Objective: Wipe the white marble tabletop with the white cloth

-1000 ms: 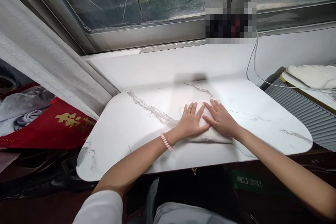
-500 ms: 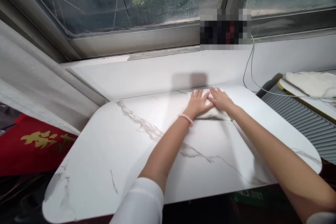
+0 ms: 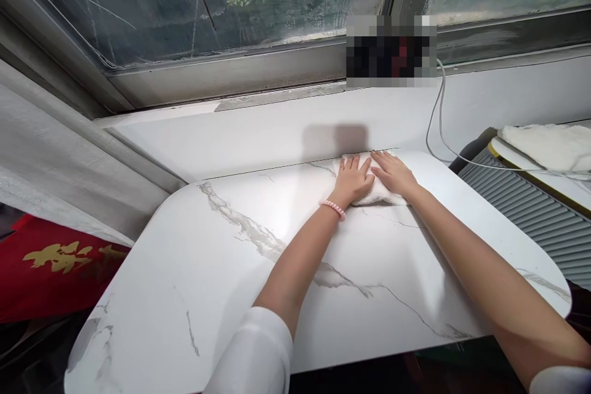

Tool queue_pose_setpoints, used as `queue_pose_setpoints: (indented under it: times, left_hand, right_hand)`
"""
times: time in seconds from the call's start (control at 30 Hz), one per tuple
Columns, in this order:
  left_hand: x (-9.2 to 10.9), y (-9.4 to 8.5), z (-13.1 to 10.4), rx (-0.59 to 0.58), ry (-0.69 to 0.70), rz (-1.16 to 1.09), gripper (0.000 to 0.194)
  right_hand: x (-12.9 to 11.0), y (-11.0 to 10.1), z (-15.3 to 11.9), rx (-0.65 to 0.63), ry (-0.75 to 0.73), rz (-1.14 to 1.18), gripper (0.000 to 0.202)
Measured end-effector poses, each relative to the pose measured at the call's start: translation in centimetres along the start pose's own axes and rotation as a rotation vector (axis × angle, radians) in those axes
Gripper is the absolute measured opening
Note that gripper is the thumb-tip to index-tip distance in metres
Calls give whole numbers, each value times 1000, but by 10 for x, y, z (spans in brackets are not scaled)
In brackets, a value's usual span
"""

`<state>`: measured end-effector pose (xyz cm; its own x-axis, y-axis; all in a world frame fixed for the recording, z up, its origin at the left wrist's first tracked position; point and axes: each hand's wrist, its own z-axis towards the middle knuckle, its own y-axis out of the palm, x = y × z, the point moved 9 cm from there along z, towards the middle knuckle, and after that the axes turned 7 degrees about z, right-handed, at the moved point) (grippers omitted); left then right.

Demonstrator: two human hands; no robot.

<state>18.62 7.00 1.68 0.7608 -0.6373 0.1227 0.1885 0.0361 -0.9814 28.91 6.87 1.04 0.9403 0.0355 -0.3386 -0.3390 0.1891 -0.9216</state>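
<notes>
A folded white cloth (image 3: 379, 196) lies on the white marbled table (image 3: 152, 271), close to its back edge by the wall. My left hand (image 3: 353, 181) presses flat on the cloth's left part, fingers spread, a pink beaded bracelet at the wrist. Flat on the right part rests my right hand (image 3: 393, 173), its fingers stretched toward the wall. Both palms face down, and the thumbs are near each other. The cloth's middle is partly hidden under the hands.
Behind the table are a white wall (image 3: 258, 129) and a window. A white cable (image 3: 442, 117) hangs at the right, near a grey ribbed surface (image 3: 521, 215) and another white cloth (image 3: 547, 144). Left are a curtain (image 3: 55, 154) and red fabric (image 3: 50, 286).
Both hands and the cloth have shifted slightly to the right along the table's back edge. The camera view has moved a little too.
</notes>
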Motion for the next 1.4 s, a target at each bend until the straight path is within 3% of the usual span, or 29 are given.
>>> queue_pose_setpoints:
  times: [0.17,0.47,0.57,0.67,0.87,1.03,1.17,1.4]
  left_hand:
    - [24,1,-34,-8,11,-27,55]
    - [70,-20,-144,-47,172,-138,57]
    - [73,-24,-158,-58,203,-156,56]
    - [71,-22,-159,-102,177,-150,55]
    - [67,-12,-133,-65,52,-129,56]
    - [71,1,-67,-48,49,-97,56]
    - [75,9,-13,-53,57,-76,55]
    - [77,15,39,-22,-2,-42,55]
  right_hand:
    - [-7,-7,-47,-18,-5,-76,59]
    - [-41,-22,-181,15,-94,-80,65]
    - [-48,-27,-205,20,-57,-73,65]
    - [-48,-28,-209,2,-15,-68,66]
    - [-25,-26,-176,-51,-38,-90,62]
    - [26,-28,-120,-58,66,-97,57]
    - [63,-36,-82,27,145,-80,54]
    - [94,-44,-36,7,128,-36,54]
